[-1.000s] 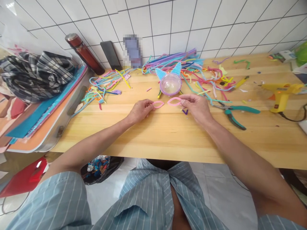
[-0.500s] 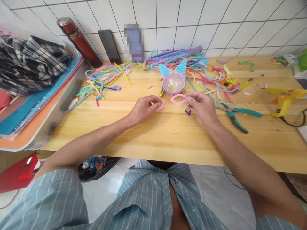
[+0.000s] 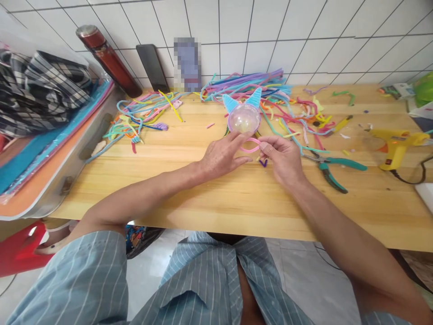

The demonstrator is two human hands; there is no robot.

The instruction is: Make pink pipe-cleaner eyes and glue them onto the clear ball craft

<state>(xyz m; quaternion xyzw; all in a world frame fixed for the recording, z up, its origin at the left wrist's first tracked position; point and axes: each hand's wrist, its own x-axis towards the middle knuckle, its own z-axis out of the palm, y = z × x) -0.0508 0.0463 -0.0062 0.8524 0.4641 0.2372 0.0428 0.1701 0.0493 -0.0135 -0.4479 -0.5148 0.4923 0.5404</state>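
Observation:
A pink pipe-cleaner loop (image 3: 249,150), shaped like a pointed oval, is pinched between the thumb and fingers of my right hand (image 3: 287,160). From the other side my left hand (image 3: 219,158) reaches to the loop, thumb and fingers apart, its fingertips overlapping the loop's left end. Just beyond them sits a clear, shiny ball (image 3: 244,119) with a purple rim and two light blue pointed ears (image 3: 253,98). Part of its lower edge is hidden by my left fingers. A small bent purple piece (image 3: 263,163) lies beside my right hand.
Green-handled pliers (image 3: 333,168) and a yellow glue gun (image 3: 395,144) lie to the right. Loose pipe cleaners (image 3: 250,83) spread along the back. A red thermos (image 3: 110,61) and a dark phone (image 3: 152,67) stand near the wall; a bin (image 3: 72,180) is at left.
My left hand has moved right to the loop in my right hand, its thumb and fingers spreading. The separate curved pink piece it pinched no longer shows apart from the loop.

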